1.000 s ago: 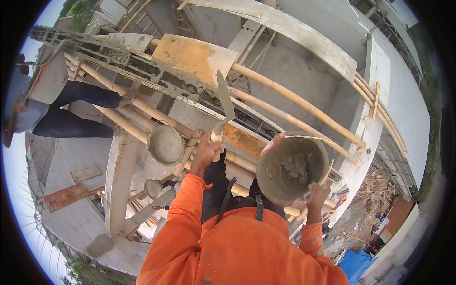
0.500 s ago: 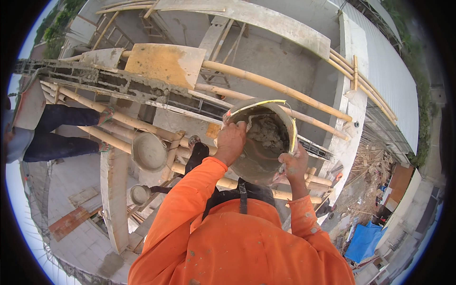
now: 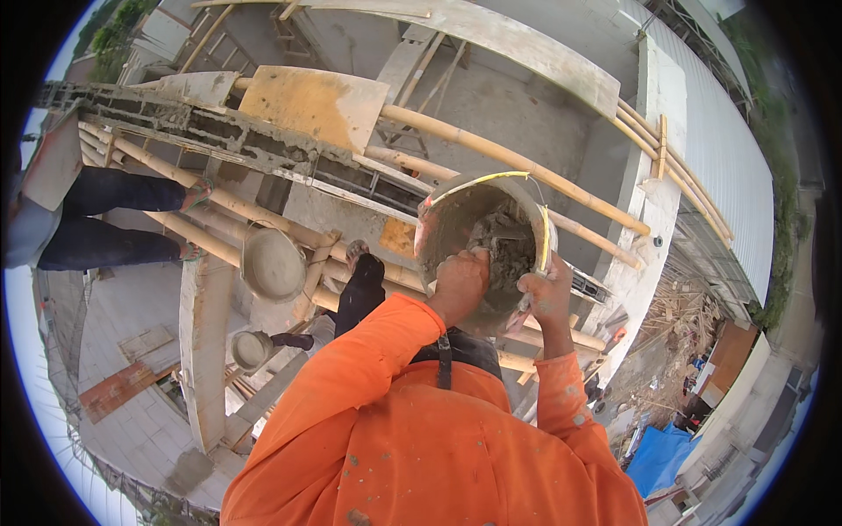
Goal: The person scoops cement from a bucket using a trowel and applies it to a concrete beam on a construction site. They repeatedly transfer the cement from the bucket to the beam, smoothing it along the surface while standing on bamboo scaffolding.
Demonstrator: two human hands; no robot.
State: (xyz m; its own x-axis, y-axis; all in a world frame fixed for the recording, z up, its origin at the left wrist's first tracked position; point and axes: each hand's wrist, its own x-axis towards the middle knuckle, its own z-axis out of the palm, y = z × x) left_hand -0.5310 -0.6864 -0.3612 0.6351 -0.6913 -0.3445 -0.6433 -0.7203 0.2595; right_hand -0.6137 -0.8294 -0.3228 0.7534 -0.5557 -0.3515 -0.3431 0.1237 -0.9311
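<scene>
A mortar-caked bucket [image 3: 441, 226] with a yellow strip along its rim is tilted so that its mouth faces me. Wet grey mortar [image 3: 516, 261] lies inside. My right hand [image 3: 547, 293] grips the bucket's rim on the right, thumb toward the inside. Inside the mouth, my left hand [image 3: 462, 282] is curled closed beside the mortar; what it holds, if anything, is hidden. A flat grey shape shows in the mortar past my left hand, too coated to name.
Bamboo poles [image 3: 517, 162] cross below me beside a mortar-filled formwork beam [image 3: 228, 131]. A second mortar-coated bucket [image 3: 273, 265] is at the left, near a co-worker's legs [image 3: 123, 219]. Lower down, a person's arm reaches to a smaller bucket [image 3: 252, 350]. Wooden debris [image 3: 693, 289] lies far below, right.
My left hand has left the bucket's rim and moved down into its mouth. The right hand stays on the rim. The lower small bucket has shifted slightly left.
</scene>
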